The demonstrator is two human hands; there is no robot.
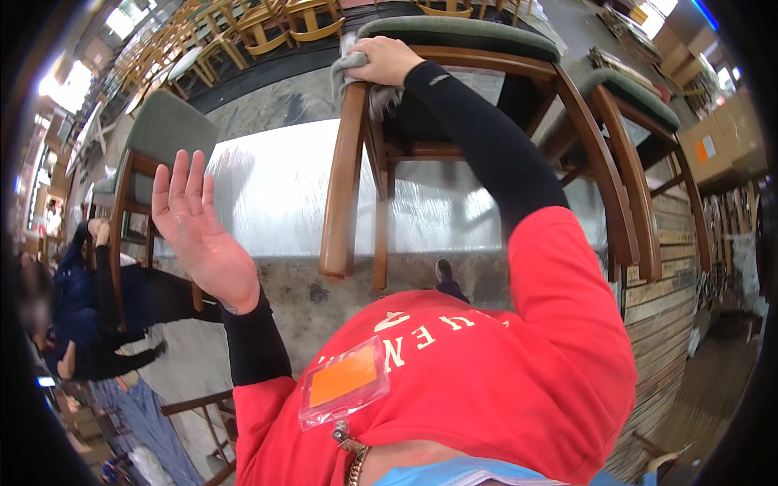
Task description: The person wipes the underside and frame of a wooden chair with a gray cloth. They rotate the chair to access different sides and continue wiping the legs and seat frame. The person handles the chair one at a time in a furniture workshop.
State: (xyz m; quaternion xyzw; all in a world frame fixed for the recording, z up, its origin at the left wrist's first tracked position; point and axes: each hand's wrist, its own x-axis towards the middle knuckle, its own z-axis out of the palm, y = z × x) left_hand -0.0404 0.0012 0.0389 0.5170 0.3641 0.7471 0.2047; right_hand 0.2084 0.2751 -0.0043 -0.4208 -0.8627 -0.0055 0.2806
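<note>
1. Left of the upturned brown wooden chair with green padded seat (454,36): another person in dark clothes (89,316) crouches by a second green-seated chair (162,130).
2. Left hand (198,227) raised, palm flat, fingers fully spread, holding nothing, well apart from the upturned chair.
3. Right hand (387,61) closed over a grey cloth (348,69), pressing it on the chair's leg top.
4. Risk: one-handed pressure may tip the unbraced chair off the pale wrapped tabletop (267,194).
</note>
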